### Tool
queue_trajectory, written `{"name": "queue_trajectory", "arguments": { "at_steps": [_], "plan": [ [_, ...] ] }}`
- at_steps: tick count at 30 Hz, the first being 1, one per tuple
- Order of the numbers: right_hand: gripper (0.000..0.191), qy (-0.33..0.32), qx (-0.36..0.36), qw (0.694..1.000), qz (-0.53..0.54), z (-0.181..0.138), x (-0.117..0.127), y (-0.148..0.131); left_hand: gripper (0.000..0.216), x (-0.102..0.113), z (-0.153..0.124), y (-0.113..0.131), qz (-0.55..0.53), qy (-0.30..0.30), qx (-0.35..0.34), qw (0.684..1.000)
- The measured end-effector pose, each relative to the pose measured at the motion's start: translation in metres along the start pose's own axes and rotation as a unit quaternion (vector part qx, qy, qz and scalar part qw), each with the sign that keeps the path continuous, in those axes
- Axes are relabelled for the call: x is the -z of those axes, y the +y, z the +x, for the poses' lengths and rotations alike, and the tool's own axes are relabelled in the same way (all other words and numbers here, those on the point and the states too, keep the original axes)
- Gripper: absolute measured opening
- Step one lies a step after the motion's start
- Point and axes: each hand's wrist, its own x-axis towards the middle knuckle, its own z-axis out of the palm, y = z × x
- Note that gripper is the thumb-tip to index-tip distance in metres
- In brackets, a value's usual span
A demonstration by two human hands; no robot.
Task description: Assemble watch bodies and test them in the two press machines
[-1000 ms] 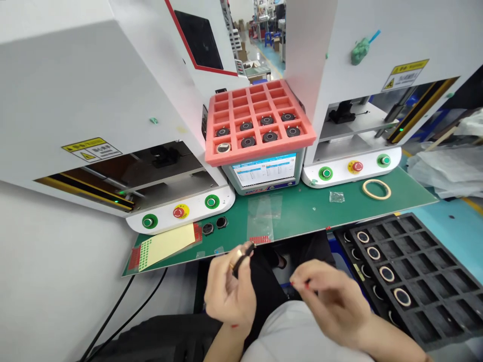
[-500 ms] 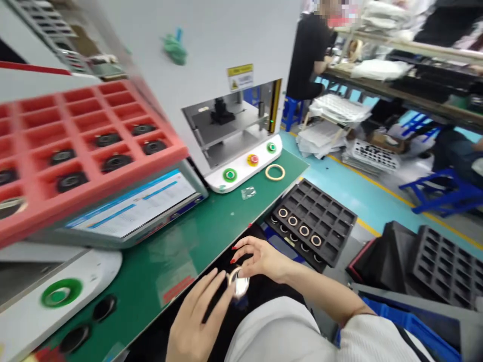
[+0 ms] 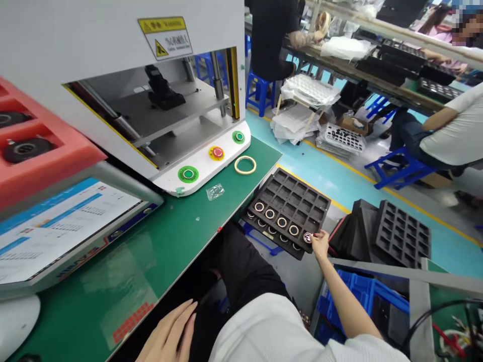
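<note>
My right hand (image 3: 320, 243) reaches out to the near right corner of the black compartment tray (image 3: 289, 193). Its fingers pinch the edge of a small round metal-rimmed part (image 3: 307, 237), which sits at the corner compartment. Several similar ring-shaped parts (image 3: 282, 221) lie in the same row of the tray. By the green table's front edge, my left hand (image 3: 171, 332) holds nothing, its fingers stretched out.
A press machine with a white button panel (image 3: 204, 168) stands on the green table (image 3: 169, 241). Near it lie a cream ring (image 3: 245, 165) and a clear plastic bag (image 3: 215, 191). A red foam tray (image 3: 45, 146) is at left. Stacked black trays (image 3: 402, 231) and a blue crate (image 3: 349, 294) are at right.
My right hand has carried the round part from beside my left hand out to the tray's near corner. My left hand has moved down and left. The view has turned right.
</note>
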Motion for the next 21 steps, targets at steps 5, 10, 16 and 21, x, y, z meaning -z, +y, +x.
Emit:
{"name": "queue_trajectory", "arguments": {
  "at_steps": [5,10,16,21],
  "plan": [
    [0.033,0.008,0.008,1.0,-0.029,0.003,-0.013,0.021,0.015,-0.005,0.007,0.001,-0.026,-0.017,-0.009,0.999],
    [0.033,0.041,0.036,0.997,-0.054,-0.002,-0.018,0.015,0.016,-0.002,-0.002,0.0,-0.002,-0.015,0.004,1.0],
    [0.034,0.1,0.085,0.989,-0.069,-0.028,-0.011,-0.004,0.017,-0.003,-0.024,-0.006,0.005,-0.015,0.033,0.999],
    [0.033,0.047,0.171,0.984,-0.036,-0.073,-0.01,-0.059,0.021,0.002,-0.033,-0.002,0.001,-0.041,0.115,0.992]
  ]
}}
